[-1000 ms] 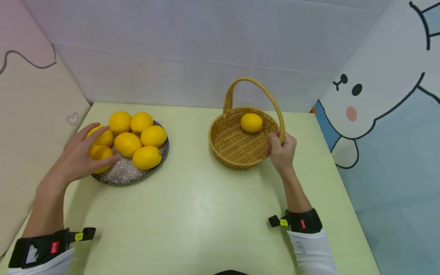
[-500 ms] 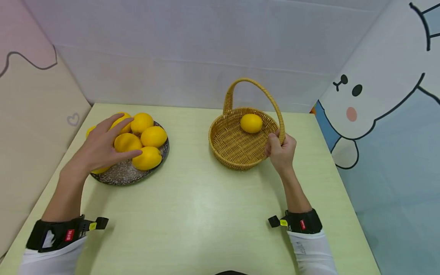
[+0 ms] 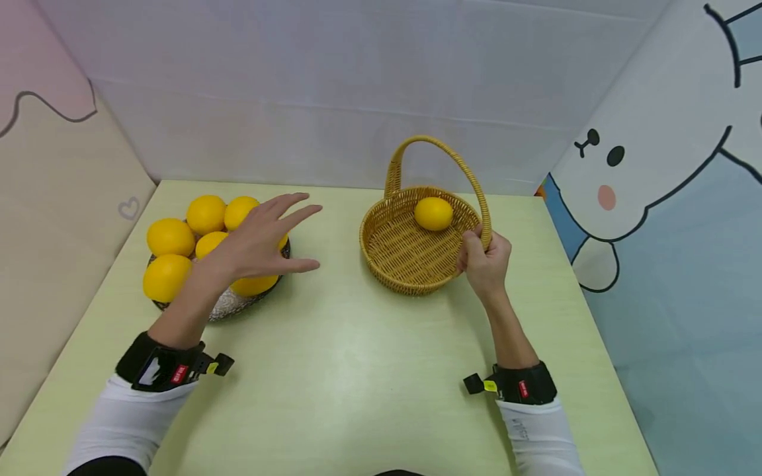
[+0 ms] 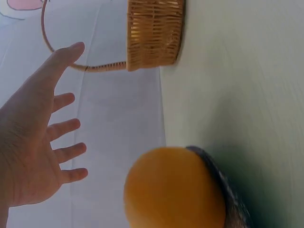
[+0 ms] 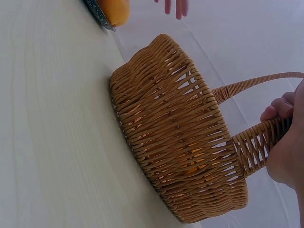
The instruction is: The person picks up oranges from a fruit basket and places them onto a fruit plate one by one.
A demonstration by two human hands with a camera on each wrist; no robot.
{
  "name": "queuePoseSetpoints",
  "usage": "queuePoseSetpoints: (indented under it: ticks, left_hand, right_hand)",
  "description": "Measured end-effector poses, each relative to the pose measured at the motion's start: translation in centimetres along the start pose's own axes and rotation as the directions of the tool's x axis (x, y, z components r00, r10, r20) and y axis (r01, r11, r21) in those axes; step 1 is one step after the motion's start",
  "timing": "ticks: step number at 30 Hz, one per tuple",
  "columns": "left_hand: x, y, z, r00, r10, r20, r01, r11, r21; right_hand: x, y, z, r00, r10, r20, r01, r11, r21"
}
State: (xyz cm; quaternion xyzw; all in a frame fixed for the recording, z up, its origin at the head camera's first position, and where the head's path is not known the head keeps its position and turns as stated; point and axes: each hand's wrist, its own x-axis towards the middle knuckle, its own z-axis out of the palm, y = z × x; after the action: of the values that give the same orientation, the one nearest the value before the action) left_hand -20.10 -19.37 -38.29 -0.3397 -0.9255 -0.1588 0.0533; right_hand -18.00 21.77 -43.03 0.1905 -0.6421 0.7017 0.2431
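My left hand (image 3: 253,241) is held above the speckled plate (image 3: 223,309), fingers spread and nothing in them. Several yellow lemons (image 3: 170,237) sit on that plate, some partly covered by the hand and forearm. In the left wrist view a lemon (image 4: 173,190) shows large below the bare palm and spread fingers. My right hand (image 3: 489,264) grips the wicker basket (image 3: 387,274) by the lower right end of its arched handle, fingers curled round it as the right wrist view also shows. One lemon (image 3: 433,213) lies inside the basket, toward its back.
Plate and basket stand on a pale wooden table (image 3: 345,383), the basket to the plate's right. A white cloth wall (image 3: 333,132) rises behind the table. Decorated panels border it at left and right, the right one bearing a cartoon animal.
My left hand has moved right across the plate, from the lemons at its left side to over its right edge, holding nothing. The right hand and basket have stayed put.
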Motion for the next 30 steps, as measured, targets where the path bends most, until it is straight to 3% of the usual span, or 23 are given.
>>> queuePoseSetpoints:
  ticks: [5,15,24,30]
  left_hand:
    - [3.1,2.5,1.0,0.995,0.102,0.003,-0.102,0.995,0.013]
    - [8.9,6.4,2.4,0.98,0.184,0.077,-0.187,0.982,0.037]
    - [13.6,7.6,3.2,0.97,0.169,0.173,-0.166,0.986,-0.028]
    - [16.2,8.5,4.2,0.967,0.164,0.196,-0.132,0.977,-0.168]
  right_hand:
    - [0.0,-0.2,0.0,1.0,0.01,-0.002,-0.01,1.0,0.013]
    - [-0.2,-0.2,-0.1,1.0,0.018,-0.002,-0.018,1.0,0.016]
    - [0.0,-0.2,0.1,1.0,-0.011,0.009,0.011,1.0,0.005]
    - [0.0,-0.2,0.1,1.0,-0.016,0.013,0.016,1.0,0.021]
